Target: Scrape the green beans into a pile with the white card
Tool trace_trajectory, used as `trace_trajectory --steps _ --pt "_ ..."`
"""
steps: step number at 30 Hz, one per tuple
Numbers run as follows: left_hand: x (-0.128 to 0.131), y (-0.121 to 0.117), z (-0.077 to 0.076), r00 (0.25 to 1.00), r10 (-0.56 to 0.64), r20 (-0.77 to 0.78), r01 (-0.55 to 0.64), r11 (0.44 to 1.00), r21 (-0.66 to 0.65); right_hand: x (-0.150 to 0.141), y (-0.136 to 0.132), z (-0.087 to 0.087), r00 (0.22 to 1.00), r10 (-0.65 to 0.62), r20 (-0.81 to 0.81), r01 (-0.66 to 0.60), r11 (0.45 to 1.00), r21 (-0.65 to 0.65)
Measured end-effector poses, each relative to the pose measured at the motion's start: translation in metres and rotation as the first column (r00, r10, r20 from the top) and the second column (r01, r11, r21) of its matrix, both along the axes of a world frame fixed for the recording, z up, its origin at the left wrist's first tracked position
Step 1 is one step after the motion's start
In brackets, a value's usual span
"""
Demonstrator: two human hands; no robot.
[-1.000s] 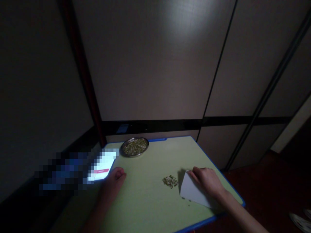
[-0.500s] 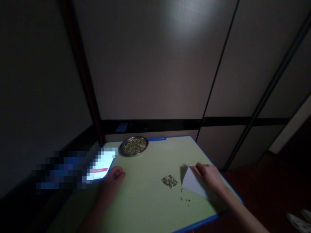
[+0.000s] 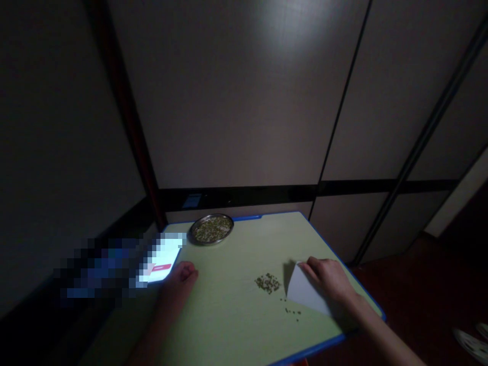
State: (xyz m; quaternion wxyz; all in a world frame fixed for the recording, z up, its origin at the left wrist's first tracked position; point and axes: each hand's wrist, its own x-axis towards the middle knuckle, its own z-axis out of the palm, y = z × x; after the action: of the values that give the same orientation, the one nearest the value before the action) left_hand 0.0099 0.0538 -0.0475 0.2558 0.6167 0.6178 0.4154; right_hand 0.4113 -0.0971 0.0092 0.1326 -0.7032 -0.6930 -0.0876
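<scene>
My right hand (image 3: 330, 278) is closed on the upper edge of a white sheet of paper (image 3: 305, 292), which stands tilted with its lower edge at the tabletop. Just left of the paper lies a loose pile of small green beans or seeds (image 3: 268, 283), and several stray ones (image 3: 293, 311) are scattered nearer to me. My left hand (image 3: 185, 277) rests at the table's left side, fingers curled in and nothing visible in them. Beyond it, at the back left, a round metal dish (image 3: 212, 230) holds a layer of the same green grains.
The pale green table (image 3: 229, 315) has a blue rim. A lit screen (image 3: 163, 259), partly pixelated, is beside my left hand. Dark cabinet panels (image 3: 236, 112) rise directly behind the table. Shoes (image 3: 470, 343) lie on the floor at lower right.
The view has shifted very slightly. Both hands keep their places, the paper stays in my right hand, and the pile looks much the same.
</scene>
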Motion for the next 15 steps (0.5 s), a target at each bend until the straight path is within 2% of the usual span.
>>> trace_trajectory --steps 8,15 --pt "0.0059 -0.0064 0.0039 0.998 0.051 0.024 -0.052 0.998 0.032 -0.0027 0.0019 -0.0003 1.000 -0.012 0.000 0.012 0.999 0.033" --pt "0.0038 -0.0066 0.0093 1.000 0.010 0.016 -0.010 1.000 -0.007 -0.0093 0.0099 -0.0003 0.998 -0.039 0.044 0.037 0.998 0.057"
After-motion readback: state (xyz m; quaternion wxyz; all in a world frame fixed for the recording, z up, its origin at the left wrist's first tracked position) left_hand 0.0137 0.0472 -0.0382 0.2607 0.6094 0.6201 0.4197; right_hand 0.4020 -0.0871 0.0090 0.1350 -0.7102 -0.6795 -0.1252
